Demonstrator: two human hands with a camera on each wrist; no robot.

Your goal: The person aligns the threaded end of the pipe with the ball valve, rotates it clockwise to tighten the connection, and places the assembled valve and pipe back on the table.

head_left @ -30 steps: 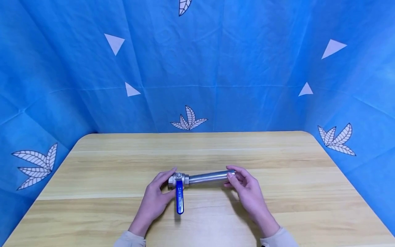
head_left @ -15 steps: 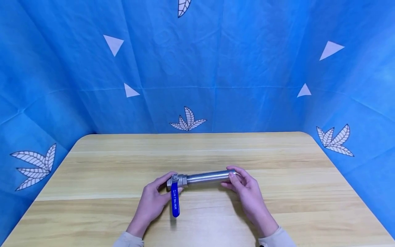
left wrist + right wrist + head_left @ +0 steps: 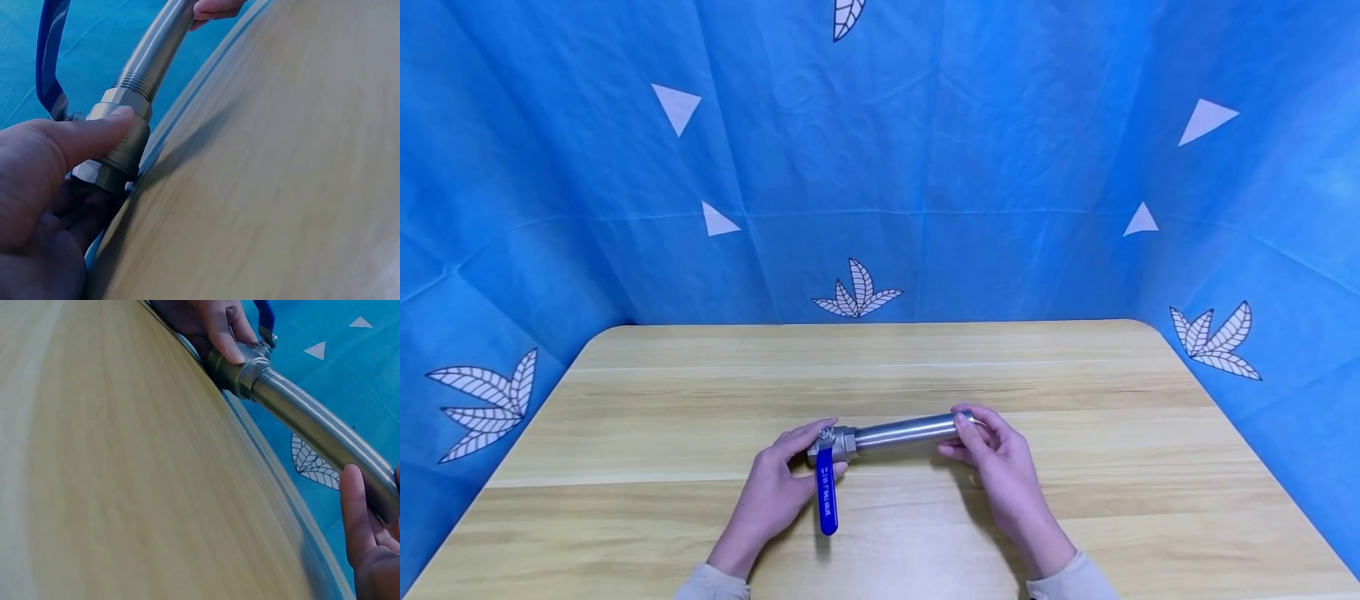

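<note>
A steel ball valve (image 3: 841,442) with a blue lever handle (image 3: 827,493) is held in my left hand (image 3: 772,492). In the left wrist view the thumb lies along the valve body (image 3: 128,147), with fingers behind it. A shiny metal pipe (image 3: 904,432) joins the valve's right side; some of its thread (image 3: 136,82) shows outside the valve's hex end. My right hand (image 3: 1006,475) pinches the pipe's far end between thumb and fingers, seen also in the right wrist view. The lever points toward the person. The pipe slopes slightly up to the right.
A light wooden table (image 3: 880,358) lies under the hands. Blue cloth (image 3: 1030,167) with white triangles and leaf prints hangs around its back and sides.
The valve has shifted slightly left and its lever has tilted a little, the lower end swinging left. Both hands keep hold of the valve and pipe.
</note>
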